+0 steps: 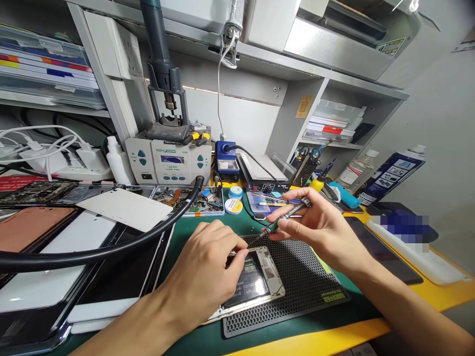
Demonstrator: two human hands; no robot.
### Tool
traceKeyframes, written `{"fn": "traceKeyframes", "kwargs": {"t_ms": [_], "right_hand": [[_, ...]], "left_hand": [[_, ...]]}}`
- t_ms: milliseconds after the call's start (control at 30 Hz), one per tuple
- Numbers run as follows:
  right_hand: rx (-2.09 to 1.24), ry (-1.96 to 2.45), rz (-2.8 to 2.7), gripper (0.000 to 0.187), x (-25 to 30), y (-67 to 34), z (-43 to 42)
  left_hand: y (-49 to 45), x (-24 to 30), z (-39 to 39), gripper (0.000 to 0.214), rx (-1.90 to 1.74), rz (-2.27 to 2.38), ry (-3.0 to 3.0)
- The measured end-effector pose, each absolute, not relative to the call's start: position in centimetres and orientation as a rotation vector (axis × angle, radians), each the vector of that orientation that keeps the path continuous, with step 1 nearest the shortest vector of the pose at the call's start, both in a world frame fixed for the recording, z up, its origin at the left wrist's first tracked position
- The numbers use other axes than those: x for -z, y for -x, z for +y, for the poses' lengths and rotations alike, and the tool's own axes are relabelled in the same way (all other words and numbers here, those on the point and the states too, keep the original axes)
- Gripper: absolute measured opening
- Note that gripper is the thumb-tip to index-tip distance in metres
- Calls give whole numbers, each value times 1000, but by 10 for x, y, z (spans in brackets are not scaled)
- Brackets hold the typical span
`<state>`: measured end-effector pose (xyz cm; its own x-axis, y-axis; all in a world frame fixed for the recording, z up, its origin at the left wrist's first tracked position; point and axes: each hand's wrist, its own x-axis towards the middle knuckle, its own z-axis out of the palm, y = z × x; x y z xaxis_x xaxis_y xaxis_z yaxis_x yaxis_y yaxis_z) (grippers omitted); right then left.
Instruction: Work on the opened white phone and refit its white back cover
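An opened phone (267, 272) lies on a dark honeycomb mat (308, 277), its black battery (249, 284) showing. My left hand (208, 267) rests over the phone's left part and hides it. Its thumb and index finger are pinched together at the phone's upper edge; what is between them, if anything, is too small to name. In my right hand (315, 225) is a slim precision screwdriver (276, 225), gripped between thumb and fingers. The screwdriver slants down to the left, its tip close to my left fingertips, just above the phone's top edge.
A thick black hose (111, 254) arcs across the left over stacked phones and screens (63, 277). Behind stand a hot air station (172, 160), a soldering unit (227, 158) and small round tins (233, 205). At the right are a spray can (393, 173) and a dark tablet-like panel (382, 249).
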<state>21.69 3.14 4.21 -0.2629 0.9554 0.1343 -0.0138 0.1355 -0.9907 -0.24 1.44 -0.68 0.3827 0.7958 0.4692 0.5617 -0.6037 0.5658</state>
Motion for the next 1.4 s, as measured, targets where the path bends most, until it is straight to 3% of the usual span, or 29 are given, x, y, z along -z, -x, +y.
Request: {"fn": "traceKeyframes", "kwargs": {"t_ms": [1400], "right_hand": [[-1283,880,-1490,29,-40,-213,24]], "left_hand": [[2,10,14,14,-1057,1179,-2296]]}}
